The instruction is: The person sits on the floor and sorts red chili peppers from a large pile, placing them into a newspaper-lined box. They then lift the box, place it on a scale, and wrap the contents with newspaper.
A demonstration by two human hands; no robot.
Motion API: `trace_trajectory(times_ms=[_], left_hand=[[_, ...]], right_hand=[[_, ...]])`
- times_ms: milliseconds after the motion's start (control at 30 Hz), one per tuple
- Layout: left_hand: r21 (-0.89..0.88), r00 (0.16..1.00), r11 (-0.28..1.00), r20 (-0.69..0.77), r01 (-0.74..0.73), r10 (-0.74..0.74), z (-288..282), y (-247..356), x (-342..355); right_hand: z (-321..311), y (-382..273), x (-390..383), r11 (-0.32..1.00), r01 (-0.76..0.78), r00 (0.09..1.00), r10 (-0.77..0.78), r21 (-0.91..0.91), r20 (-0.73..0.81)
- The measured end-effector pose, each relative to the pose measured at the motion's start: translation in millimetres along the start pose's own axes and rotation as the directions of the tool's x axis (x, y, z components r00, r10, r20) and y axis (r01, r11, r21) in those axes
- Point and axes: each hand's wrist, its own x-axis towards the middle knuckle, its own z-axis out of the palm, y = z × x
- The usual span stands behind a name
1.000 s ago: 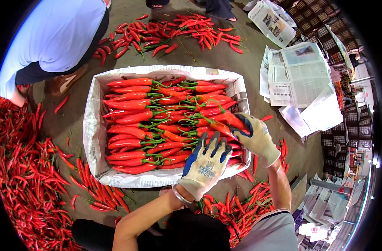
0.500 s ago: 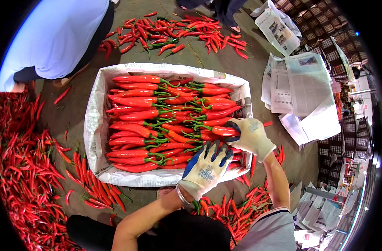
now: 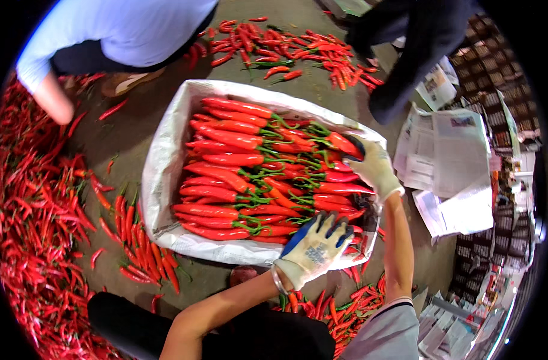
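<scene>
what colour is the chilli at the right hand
The long, glossy chilli is red, best seen in the head view.

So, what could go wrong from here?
Green stems crowd the middle of the paper-lined box, so the red pepper in the right hand might snag one. The left hand lies over other peppers and could bruise them by pressing hard. Loose peppers on the floor lie near someone's dark trousers and might get stepped on.

Down on the grey floor [image 3: 125, 157]
Bears a paper-lined box [image 3: 160, 165] in the middle, a big heap of red peppers [image 3: 31, 222] along the left, a smaller bunch [image 3: 143, 247] between, a loose scattering [image 3: 335, 55] beyond the box, and newspaper sheets [image 3: 449, 153] at right.
</scene>
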Motion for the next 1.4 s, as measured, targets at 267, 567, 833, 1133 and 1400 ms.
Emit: trace_trajectory(times_ms=[267,567,833,1133,1400], left_hand=[[-0.075,0.939,0.952,-0.204,-0.297,0.277,-68.9,-3.1,-40.8],[0.180,0.983,0.983,0.184,-0.043,0.010,-231.6,-125.1,-213.2],[0.150,0.595,0.592,0.030,0.792,-0.803,-235.2,-170.5,-433.8],[-0.041,0.209,0.220,-0.175,0.975,-0.962,-131.5,-140.0,-493.0],[-0.183,0.006,0.069,-0.324,0.981,-0.946,-101.6,-124.5,-510.2]], right_hand=[[8.1,-19.6,-40.0,0.685,0.156,0.970,0.029,0.712,-0.240],[37.0,-205.2,-90.5,0.624,0.138,0.950,-0.304,0.769,0.077],[130.7,-387.5,-132.6,0.880,0.337,0.241,-0.425,0.335,0.873],[304.5,-425.0,-157.4,0.868,0.332,0.722,-0.485,0.368,0.493],[354.5,-476.5,-201.8,0.887,0.459,0.688,-0.318,-0.052,0.652]])
